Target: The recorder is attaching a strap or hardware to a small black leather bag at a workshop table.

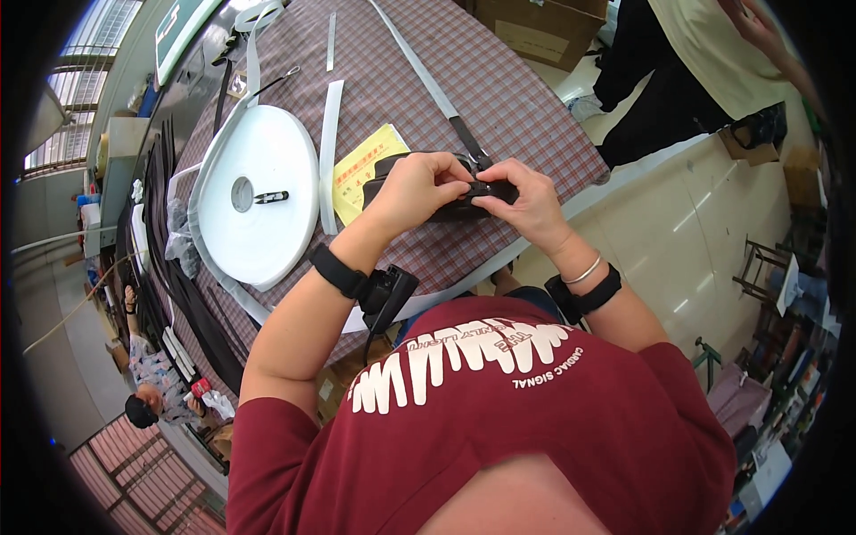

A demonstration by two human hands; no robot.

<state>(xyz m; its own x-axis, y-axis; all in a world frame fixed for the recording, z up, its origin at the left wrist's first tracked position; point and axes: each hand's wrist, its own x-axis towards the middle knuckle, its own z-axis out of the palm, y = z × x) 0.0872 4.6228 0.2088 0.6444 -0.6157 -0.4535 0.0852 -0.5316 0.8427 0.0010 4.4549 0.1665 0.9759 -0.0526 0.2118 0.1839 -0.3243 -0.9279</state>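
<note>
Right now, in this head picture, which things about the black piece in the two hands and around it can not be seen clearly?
- Black piece: the left hand and right hand cover most of it; its shape is unclear.
- Grip: fingertips overlap, so the pinch point is hidden.
- Yellow sheet: partly under the left hand.
- Small dark tool on the white tape roll: too small to identify.

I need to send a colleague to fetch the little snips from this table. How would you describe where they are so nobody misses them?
Start at the checked tablecloth and find the big white roll of tape lying flat, left of the person's hands. The small black snips lie on top of it, just right of its centre hole, the only dark thing on that white disc.
</note>
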